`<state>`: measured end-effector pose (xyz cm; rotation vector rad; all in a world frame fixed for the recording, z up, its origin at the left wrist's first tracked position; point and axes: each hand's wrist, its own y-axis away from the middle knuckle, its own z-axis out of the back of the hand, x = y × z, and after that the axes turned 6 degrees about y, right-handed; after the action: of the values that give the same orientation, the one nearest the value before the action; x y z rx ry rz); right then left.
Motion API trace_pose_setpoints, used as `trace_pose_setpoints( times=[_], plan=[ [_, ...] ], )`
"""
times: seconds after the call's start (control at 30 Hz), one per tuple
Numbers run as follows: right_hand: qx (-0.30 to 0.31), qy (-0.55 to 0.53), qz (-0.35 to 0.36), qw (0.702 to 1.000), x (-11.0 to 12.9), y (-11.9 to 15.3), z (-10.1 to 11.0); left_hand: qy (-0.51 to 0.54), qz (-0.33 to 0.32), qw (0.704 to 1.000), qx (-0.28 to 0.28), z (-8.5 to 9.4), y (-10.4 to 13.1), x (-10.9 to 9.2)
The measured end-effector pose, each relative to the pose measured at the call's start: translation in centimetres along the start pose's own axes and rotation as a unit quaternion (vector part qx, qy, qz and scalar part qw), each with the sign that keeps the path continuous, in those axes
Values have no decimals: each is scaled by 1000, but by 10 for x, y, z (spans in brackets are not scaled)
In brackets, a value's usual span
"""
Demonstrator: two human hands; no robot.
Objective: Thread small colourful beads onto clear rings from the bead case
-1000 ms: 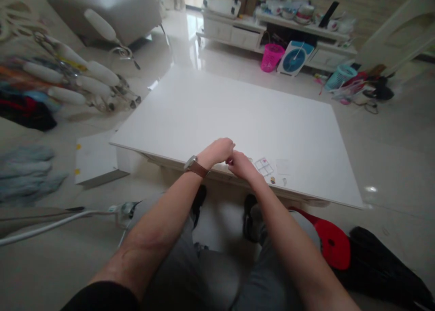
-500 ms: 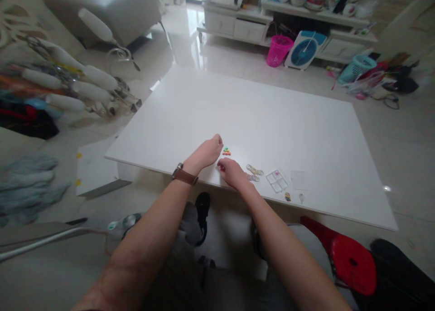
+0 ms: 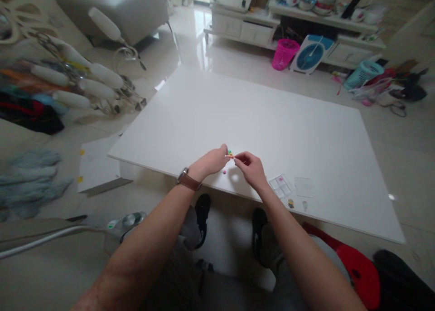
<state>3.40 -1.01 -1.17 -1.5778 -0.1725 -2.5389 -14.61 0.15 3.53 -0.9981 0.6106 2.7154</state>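
Above the near edge of the white table (image 3: 258,107), my left hand (image 3: 215,159) has its fingers pressed together beside small green and orange pieces (image 3: 230,153). My right hand (image 3: 249,166) is pinched just right of them. Something thin and pale shows between the two hands; too small to make out. A small pink piece (image 3: 224,172) lies on the table below my left hand. Right of my right hand are a clear divided box (image 3: 280,186) with a pink piece in it, a clear square lid (image 3: 303,187), a small yellow figure (image 3: 291,203) and a small clear item (image 3: 305,205).
Past the table's far side stand a pink basket (image 3: 284,55), a blue and white fan (image 3: 311,55) and a teal basket (image 3: 363,74). A red seat (image 3: 360,265) is at the lower right, and a white box (image 3: 98,163) at the left.
My right hand has moved up and right, uncovering the pink piece and now covering the ring-like items. My left hand has shifted slightly down and right. The view has shifted a little.
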Motion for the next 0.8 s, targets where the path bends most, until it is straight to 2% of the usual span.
trace_pose_setpoints(
  times=[0.1,0.23,0.57,0.8],
  plan=[
    [36,-116,-38,992,3,3,0,12,-35,999,16,-9,2,-1],
    [59,-170,-66,981,0,5,-2,23,-70,997,27,-20,1,-4],
    [33,-115,-79,990,-5,-6,-2,10,-71,997,40,-24,-9,-12],
    [36,-114,-40,992,-1,-4,-1,39,-69,996,35,-26,-8,-6]
  ],
)
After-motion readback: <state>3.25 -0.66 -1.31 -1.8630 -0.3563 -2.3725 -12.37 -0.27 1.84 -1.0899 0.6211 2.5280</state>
